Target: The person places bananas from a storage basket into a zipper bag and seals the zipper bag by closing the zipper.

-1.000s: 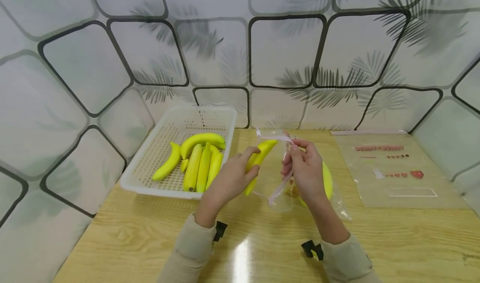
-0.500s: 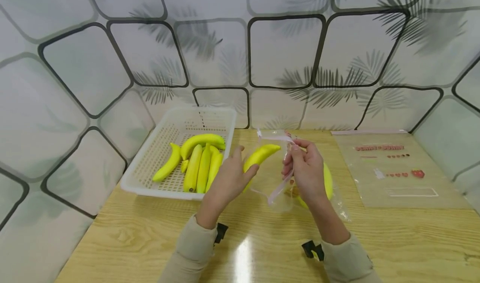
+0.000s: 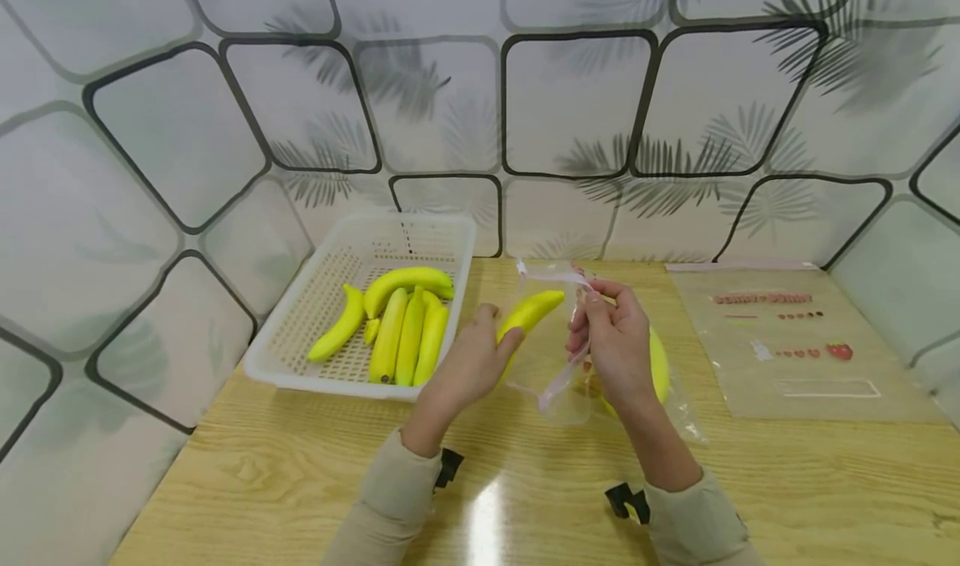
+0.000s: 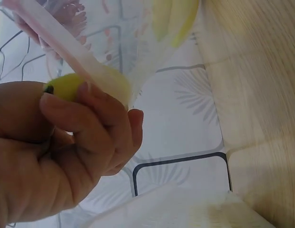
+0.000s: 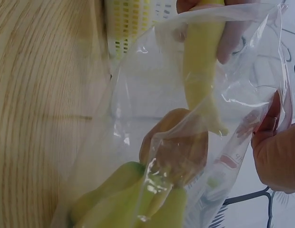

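My left hand [image 3: 467, 359] grips a yellow banana [image 3: 536, 308], whose far end points up and right at the mouth of a clear zip bag [image 3: 557, 389]. In the right wrist view that banana [image 5: 201, 66] reaches inside the bag, its tip hanging down. With thumb and fingers, my right hand [image 3: 617, 345] pinches the bag's pink zip edge, and the mouth gapes toward the left hand. Lower in the bag lie several bananas [image 5: 116, 192] and a rounded brown thing [image 5: 176, 142] seen through the plastic. In the head view, the right hand partly hides them.
A white plastic basket [image 3: 330, 386] with several bananas [image 3: 411, 279] stands left of the hands. Flat on the wooden table [image 3: 300, 483] at right lies another clear zip bag [image 3: 795, 366] with pink print. A patterned wall [image 3: 573, 107] rises behind.
The banana has turned from a steep slant to a flatter one, its tip now farther into the bag mouth. The left fingers have closed round it; the right hand keeps its pinch.
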Demonstrator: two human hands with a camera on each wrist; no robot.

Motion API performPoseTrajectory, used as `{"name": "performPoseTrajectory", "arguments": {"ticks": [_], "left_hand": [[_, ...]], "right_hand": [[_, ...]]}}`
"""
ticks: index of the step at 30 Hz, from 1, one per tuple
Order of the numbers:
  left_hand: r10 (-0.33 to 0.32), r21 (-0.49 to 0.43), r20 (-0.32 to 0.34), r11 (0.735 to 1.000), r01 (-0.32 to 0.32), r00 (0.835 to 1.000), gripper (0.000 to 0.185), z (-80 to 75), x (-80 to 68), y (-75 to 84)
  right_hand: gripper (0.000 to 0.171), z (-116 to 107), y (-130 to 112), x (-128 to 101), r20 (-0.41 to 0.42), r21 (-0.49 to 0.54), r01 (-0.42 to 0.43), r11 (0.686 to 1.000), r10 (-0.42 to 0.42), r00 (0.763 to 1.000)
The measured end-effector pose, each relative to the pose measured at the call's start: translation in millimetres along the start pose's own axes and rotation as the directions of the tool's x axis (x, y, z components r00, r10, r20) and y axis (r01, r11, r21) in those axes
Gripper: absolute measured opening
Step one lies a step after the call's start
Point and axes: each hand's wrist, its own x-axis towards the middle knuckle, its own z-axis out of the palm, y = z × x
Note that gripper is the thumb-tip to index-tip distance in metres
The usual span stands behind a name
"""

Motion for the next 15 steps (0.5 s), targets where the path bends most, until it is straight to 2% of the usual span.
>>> {"name": "performPoseTrajectory", "arguments": {"ticks": [6,11,15], "left_hand": [[0.019,-0.075,0.091,0.997,-0.012,0.996,0.056,-5.8,-3.3,0.0],[0.020,-0.085,0.139,0.996,-0.009,0.990,0.055,-8.4,-5.3,0.4],[0.012,-0.046,0.139,0.999,-0.006,0.990,0.052,-5.3,-5.2,1.3]], "right_hand": [[0.019,-2.0,0.2,0.7,-0.022,0.009,0.007,1.000,-0.007,1.000],[0.019,-2.6,0.4,0.9,-0.018,0.004,0.016,1.000,-0.016,1.000],[0.020,-2.4,0.5,0.8,-0.018,0.011,0.018,1.000,-0.018,1.000]]}}
